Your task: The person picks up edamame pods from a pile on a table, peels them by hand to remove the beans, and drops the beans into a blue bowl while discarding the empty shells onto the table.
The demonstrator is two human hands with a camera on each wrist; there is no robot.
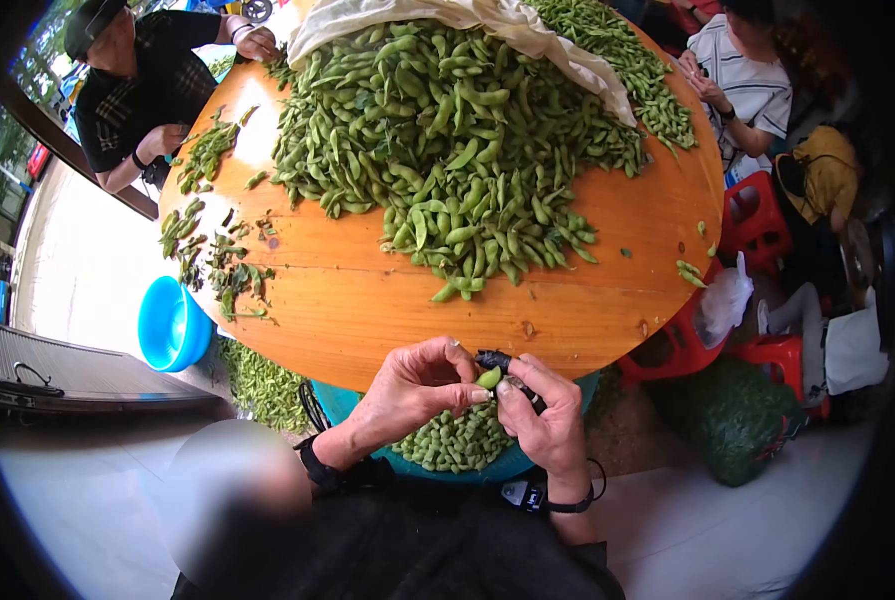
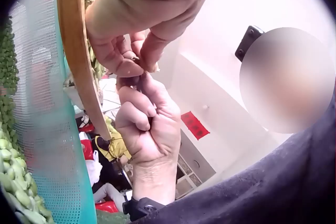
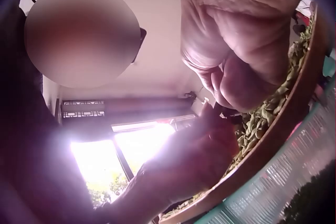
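My left hand (image 1: pixel 422 388) pinches a green soybean pod (image 1: pixel 488 378) between thumb and fingers, above a basin. From the other side my right hand (image 1: pixel 544 415) meets it, thumb and bent index finger at the same pod. A black wrapping (image 1: pixel 492 358) covers the tip of that index finger. Something dark (image 1: pixel 533 400) shows under the right thumb, and I cannot tell what it is. Below both hands stands a teal mesh basin (image 2: pixel 71 145) with many pods (image 1: pixel 452 440) in it. In the right wrist view the fingers largely hide the pod.
A large heap of soybean pods (image 1: pixel 447 150) lies on the round wooden table (image 1: pixel 347 290), partly under a pale cloth (image 1: pixel 467 15). Stripped leaves (image 1: pixel 237 280) lie at left. A blue basin (image 1: pixel 172 325), red stools (image 1: pixel 757 225) and a green sack (image 1: pixel 732 420) stand around. Two people sit opposite.
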